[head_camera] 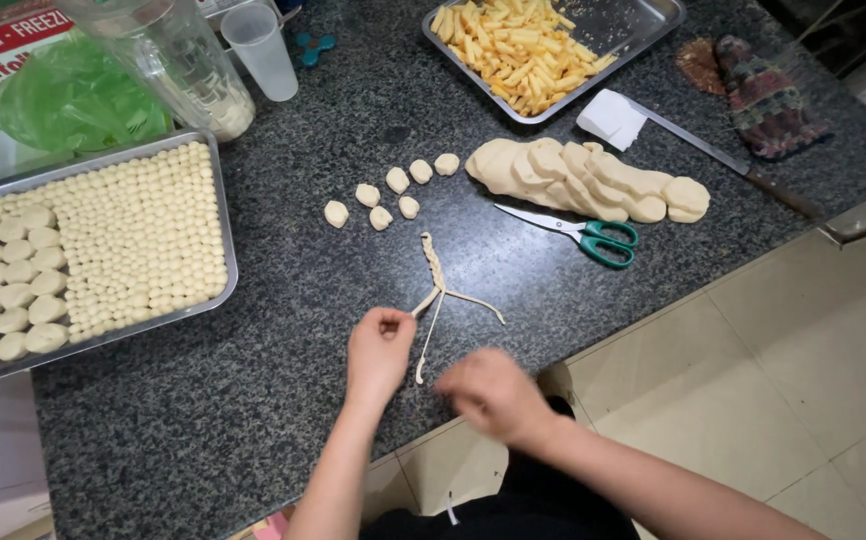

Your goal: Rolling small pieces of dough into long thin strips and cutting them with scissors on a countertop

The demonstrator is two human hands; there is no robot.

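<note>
3 thin pale dough strands (440,300), partly braided, lie on the dark speckled granite counter (283,400); 1 strand is pinched in the left hand (379,352). The right hand (493,392) is blurred; its grip cannot be told.

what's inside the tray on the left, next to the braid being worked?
The left tray holds rows of small dough balls, with larger balls at its left end. They cover nearly all the tray floor, so it is hidden, and the tray's left end runs out of view.
</note>
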